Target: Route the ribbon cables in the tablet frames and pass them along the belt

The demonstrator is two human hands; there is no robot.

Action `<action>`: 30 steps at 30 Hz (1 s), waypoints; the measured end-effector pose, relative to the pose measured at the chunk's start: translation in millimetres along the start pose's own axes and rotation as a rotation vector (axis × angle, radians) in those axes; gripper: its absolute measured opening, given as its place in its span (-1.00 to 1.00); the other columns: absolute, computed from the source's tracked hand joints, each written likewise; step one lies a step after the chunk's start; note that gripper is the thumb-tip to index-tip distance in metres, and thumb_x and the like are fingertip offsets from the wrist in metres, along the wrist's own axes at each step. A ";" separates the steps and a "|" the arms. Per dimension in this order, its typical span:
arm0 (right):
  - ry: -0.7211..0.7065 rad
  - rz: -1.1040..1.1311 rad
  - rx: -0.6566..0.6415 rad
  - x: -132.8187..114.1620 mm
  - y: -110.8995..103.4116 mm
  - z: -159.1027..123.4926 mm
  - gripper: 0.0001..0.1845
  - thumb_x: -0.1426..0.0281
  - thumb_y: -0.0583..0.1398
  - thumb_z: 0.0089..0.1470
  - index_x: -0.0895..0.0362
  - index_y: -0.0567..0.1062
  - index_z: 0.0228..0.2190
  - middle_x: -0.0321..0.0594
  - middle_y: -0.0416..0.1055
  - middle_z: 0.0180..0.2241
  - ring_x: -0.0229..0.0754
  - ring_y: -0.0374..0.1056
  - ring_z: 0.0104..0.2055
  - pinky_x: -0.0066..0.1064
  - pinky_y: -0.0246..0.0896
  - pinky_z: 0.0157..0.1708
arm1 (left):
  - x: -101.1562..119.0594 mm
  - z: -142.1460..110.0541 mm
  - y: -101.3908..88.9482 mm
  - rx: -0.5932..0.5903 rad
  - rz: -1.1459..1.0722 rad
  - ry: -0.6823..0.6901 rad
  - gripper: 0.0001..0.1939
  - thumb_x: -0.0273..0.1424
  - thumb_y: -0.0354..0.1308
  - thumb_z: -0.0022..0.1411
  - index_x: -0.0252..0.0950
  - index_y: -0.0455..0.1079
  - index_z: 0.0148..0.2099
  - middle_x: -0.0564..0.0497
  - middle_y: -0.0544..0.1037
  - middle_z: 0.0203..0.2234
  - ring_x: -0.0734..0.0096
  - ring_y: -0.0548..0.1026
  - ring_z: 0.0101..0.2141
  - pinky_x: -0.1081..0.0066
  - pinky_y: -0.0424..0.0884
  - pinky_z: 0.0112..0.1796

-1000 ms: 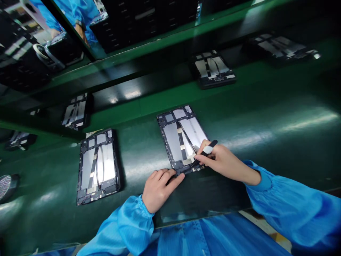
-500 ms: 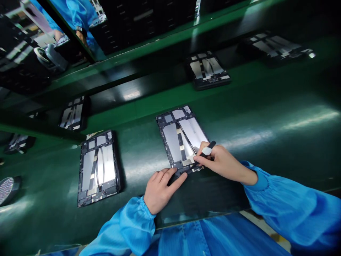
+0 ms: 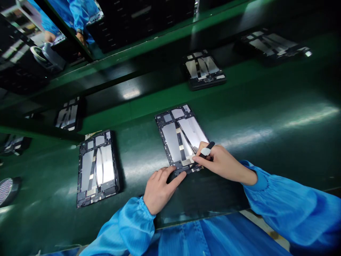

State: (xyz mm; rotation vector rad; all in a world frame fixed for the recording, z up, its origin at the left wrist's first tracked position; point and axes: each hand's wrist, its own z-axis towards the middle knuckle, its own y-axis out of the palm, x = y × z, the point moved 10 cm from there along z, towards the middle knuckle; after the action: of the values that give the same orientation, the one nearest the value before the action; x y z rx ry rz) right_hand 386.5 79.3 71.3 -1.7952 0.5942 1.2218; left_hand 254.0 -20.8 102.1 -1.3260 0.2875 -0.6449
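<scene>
An opened tablet [image 3: 170, 142], its silver battery plates and black ribbon cables bare, lies on the green bench before me. My left hand [image 3: 161, 188] rests at its lower left edge, thumb and fingers apart, fingertips touching the dark lower frame. In a pen-like grip, my right hand [image 3: 215, 160] holds a slim black tool with a white band [image 3: 205, 153], possibly tweezers. The tool's tip points down at the tablet's lower edge, near small connectors; whether it touches there I cannot tell.
Left of my work lies a second opened tablet [image 3: 97, 169]. Behind a raised edge sit more tablets [image 3: 204, 69], some stacked. A round dark-rimmed object [image 3: 9, 192] is at far left. A green post [image 3: 66, 30] stands before a co-worker in blue [image 3: 82, 14].
The tablets in the back row have shifted slightly left. Both hands, the tool and the tablet under them stay almost the same.
</scene>
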 end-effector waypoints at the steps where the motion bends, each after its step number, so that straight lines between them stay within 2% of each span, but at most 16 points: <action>1: -0.005 -0.003 -0.001 -0.6 0.4 -0.2 -0.72 0.21 0.17 0.18 0.16 0.45 -0.44 -0.28 0.40 -0.52 -0.28 0.33 -0.54 -0.45 0.13 -0.54 | 0.8 3.0 0.0 -0.008 -0.001 -0.011 -0.60 -0.47 0.13 0.32 -0.13 0.35 0.19 -0.14 0.37 -0.02 0.20 0.38 -0.11 0.26 0.40 -0.20; 6: -0.046 0.072 0.029 -0.1 -3.2 -1.9 -0.73 0.24 0.18 0.19 0.16 0.42 -0.46 -0.27 0.37 -0.50 -0.28 0.34 -0.54 -0.46 0.18 -0.57 | 0.3 16.7 1.6 -0.067 -0.002 -0.018 -0.65 -0.37 0.08 0.37 -0.03 0.37 0.17 -0.09 0.40 -0.01 0.23 0.38 -0.17 0.25 0.42 -0.25; 8: -0.097 0.125 0.178 2.1 -19.8 -3.4 -0.73 0.25 0.20 0.17 0.15 0.42 -0.48 -0.25 0.35 -0.49 -0.25 0.37 -0.49 -0.44 0.26 -0.51 | -3.1 15.1 1.8 -0.078 -0.072 0.026 -0.66 -0.40 0.05 0.39 -0.07 0.37 0.17 -0.07 0.39 0.07 0.26 0.39 -0.15 0.28 0.42 -0.21; 10: -0.126 0.161 0.437 9.5 -45.7 -9.8 -0.72 0.22 0.23 0.14 0.14 0.42 -0.50 -0.22 0.35 -0.47 -0.20 0.41 -0.39 -0.39 0.34 -0.36 | -7.5 10.4 -0.4 -0.067 -0.164 0.067 -0.66 -0.46 0.04 0.39 -0.16 0.37 0.17 -0.06 0.34 0.16 0.29 0.37 -0.07 0.30 0.41 -0.12; 11: -0.104 0.203 0.542 17.2 -54.6 -12.9 -0.70 0.19 0.25 0.12 0.13 0.42 -0.49 -0.22 0.36 -0.46 -0.17 0.42 -0.36 -0.36 0.36 -0.31 | -9.6 8.4 -2.4 -0.054 -0.191 0.077 -0.66 -0.48 0.04 0.38 -0.19 0.38 0.16 -0.06 0.32 0.19 0.29 0.36 -0.04 0.31 0.39 -0.09; 12: -0.047 0.273 0.591 27.7 -57.1 -13.2 -0.67 0.14 0.26 0.10 0.12 0.40 -0.48 -0.22 0.37 -0.45 -0.16 0.42 -0.36 -0.34 0.36 -0.33 | -10.7 7.6 -5.2 -0.033 -0.196 0.080 -0.69 -0.48 0.05 0.38 -0.22 0.39 0.13 -0.06 0.32 0.19 0.28 0.36 -0.03 0.32 0.37 -0.08; 13: 0.024 0.366 0.573 38.2 -52.4 -9.5 -0.64 0.08 0.27 0.07 0.12 0.39 -0.45 -0.23 0.39 -0.46 -0.17 0.42 -0.40 -0.35 0.36 -0.40 | -9.8 8.2 -9.3 0.001 -0.183 0.083 -0.73 -0.46 0.08 0.37 -0.24 0.41 0.09 -0.05 0.36 0.16 0.28 0.36 -0.03 0.32 0.35 -0.08; 15: 0.133 0.544 0.421 48.8 -30.6 3.5 -0.56 -0.01 0.27 0.03 0.12 0.40 -0.39 -0.22 0.45 -0.44 -0.18 0.41 -0.47 -0.39 0.31 -0.53 | -0.1 13.9 -17.4 0.076 -0.117 0.114 -0.76 -0.37 0.14 0.36 -0.27 0.42 0.04 -0.04 0.45 0.06 0.28 0.37 -0.06 0.32 0.32 -0.11; 17: 0.109 0.610 0.306 41.2 -15.9 17.5 -0.50 -0.06 0.25 0.03 0.16 0.46 -0.33 -0.15 0.51 -0.37 -0.15 0.47 -0.37 -0.37 0.40 -0.41 | 14.1 25.5 -15.9 0.083 -0.014 0.157 -0.69 -0.31 0.16 0.34 -0.31 0.40 0.08 -0.04 0.50 -0.04 0.29 0.39 -0.12 0.33 0.30 -0.18; 19: 0.013 0.553 0.294 28.9 -16.9 31.6 -0.46 -0.06 0.19 0.10 0.19 0.53 -0.25 -0.10 0.54 -0.29 -0.13 0.50 -0.25 -0.31 0.43 -0.19 | 15.2 43.0 -2.3 0.006 0.108 0.131 -0.59 -0.28 0.17 0.32 -0.33 0.35 0.16 -0.06 0.51 -0.09 0.28 0.40 -0.20 0.31 0.29 -0.27; 20: -0.023 0.504 0.316 25.6 -21.2 39.0 -0.44 -0.05 0.16 0.14 0.20 0.54 -0.19 -0.09 0.54 -0.27 -0.14 0.50 -0.23 -0.30 0.42 -0.14 | 7.2 53.3 5.5 -0.036 0.168 0.086 -0.55 -0.27 0.19 0.31 -0.32 0.34 0.19 -0.06 0.51 -0.11 0.27 0.40 -0.23 0.31 0.28 -0.30; 22: -0.064 0.406 0.386 26.5 -35.4 54.3 -0.41 -0.04 0.09 0.20 0.20 0.52 -0.06 -0.10 0.55 -0.29 -0.16 0.50 -0.28 -0.30 0.44 -0.19 | -26.4 75.6 17.6 -0.093 0.259 -0.049 -0.53 -0.25 0.19 0.30 -0.26 0.34 0.21 -0.05 0.51 -0.11 0.23 0.41 -0.23 0.30 0.29 -0.31; 24: -0.076 0.353 0.453 36.3 -53.4 69.7 -0.38 -0.01 0.03 0.24 0.22 0.44 0.06 -0.14 0.54 -0.40 -0.17 0.49 -0.37 -0.31 0.44 -0.27 | -79.8 97.1 24.4 -0.130 0.324 -0.222 -0.56 -0.26 0.11 0.35 -0.17 0.32 0.24 -0.04 0.49 -0.04 0.20 0.42 -0.14 0.28 0.33 -0.23; 26: -0.076 0.291 0.522 51.0 -75.4 81.8 -0.41 0.07 0.01 0.27 0.23 0.39 0.12 -0.15 0.53 -0.45 -0.16 0.49 -0.40 -0.27 0.44 -0.26 | -141.8 114.1 21.8 -0.116 0.370 -0.405 -0.57 -0.26 0.03 0.39 -0.14 0.31 0.26 -0.05 0.44 0.07 0.14 0.40 -0.05 0.23 0.35 -0.15; 28: -0.071 0.200 0.624 67.4 -102.6 87.6 -0.50 0.19 0.06 0.26 0.21 0.41 0.09 -0.10 0.56 -0.35 -0.11 0.51 -0.26 -0.21 0.39 -0.10 | -192.4 127.4 14.3 -0.068 0.411 -0.515 -0.55 -0.35 -0.07 0.42 -0.25 0.28 0.29 -0.17 0.38 0.14 0.00 0.36 0.03 0.10 0.32 -0.06; 30: -0.047 0.116 0.741 84.5 -131.1 89.2 -0.55 0.32 0.07 0.22 0.20 0.40 0.09 -0.04 0.55 -0.16 -0.05 0.49 -0.11 -0.17 0.33 -0.02 | -225.2 136.5 8.4 -0.022 0.439 -0.600 -0.50 -0.51 -0.19 0.39 -0.47 0.23 0.31 -0.35 0.29 0.19 -0.13 0.31 0.09 -0.05 0.26 0.00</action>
State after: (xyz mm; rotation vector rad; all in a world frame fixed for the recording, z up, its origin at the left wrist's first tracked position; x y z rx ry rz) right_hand 476.5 229.7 31.8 -1.1154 0.9802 0.9363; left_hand 151.7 221.7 90.4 -1.3571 0.0865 0.1338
